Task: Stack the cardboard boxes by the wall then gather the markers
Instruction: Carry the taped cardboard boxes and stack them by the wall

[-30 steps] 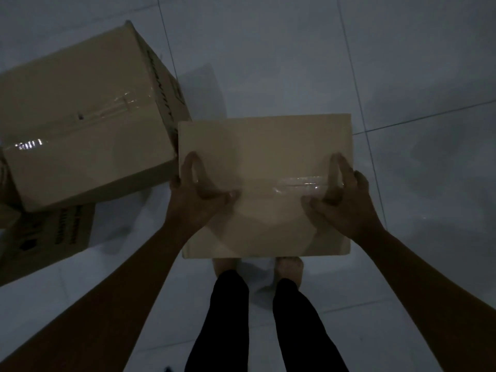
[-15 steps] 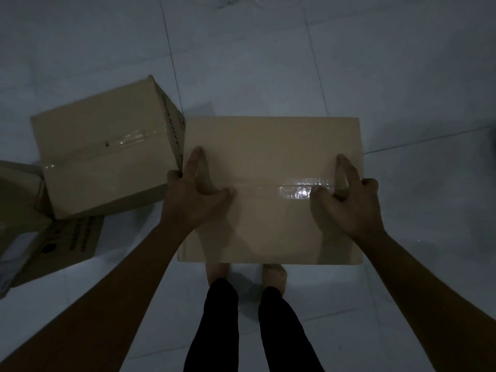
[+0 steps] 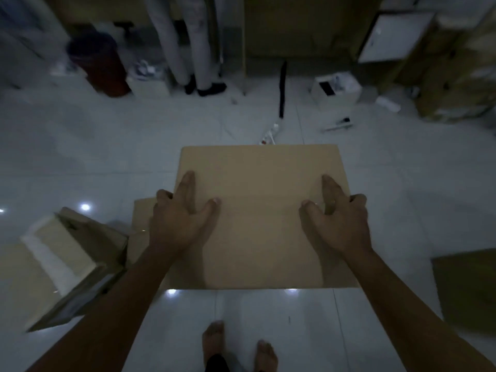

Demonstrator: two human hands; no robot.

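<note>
Far left, floor level: tilted tan cardboard box with a pale strip along its top (image 3: 72, 264), matte and angular, lying askew on the glossy pale tiled floor (image 3: 107, 162); contents not visible. Behind it, a second flat brown cardboard panel or box (image 3: 141, 218), mostly hidden, just beside the carried box.

Upper left: dark red cylindrical bin (image 3: 103, 68) near the far wall; contents cannot be told. Beside it, a standing person's pale trouser legs and dark shoes (image 3: 198, 60).

Centre: large closed plain tan cardboard box (image 3: 260, 218), smooth flat top, straight square edges, held off the floor in front of the body. Left hand (image 3: 178, 224) grips its left edge, thumb and forefinger spread on top, other fingers curled over the side. Right hand (image 3: 339, 224) grips the right edge in the same manner. Bare feet (image 3: 236, 345) show below. Open tile lies ahead of the box's far edge.

Centre-right floor: white power strip with black cord (image 3: 273, 130); small white open-topped box (image 3: 335, 88), contents blurred; thin marker-like items (image 3: 339, 124), too blurred to confirm.

Far right: brown cardboard corner (image 3: 467, 285) at frame edge; stacked brown cartons (image 3: 453, 76) by the wall.
</note>
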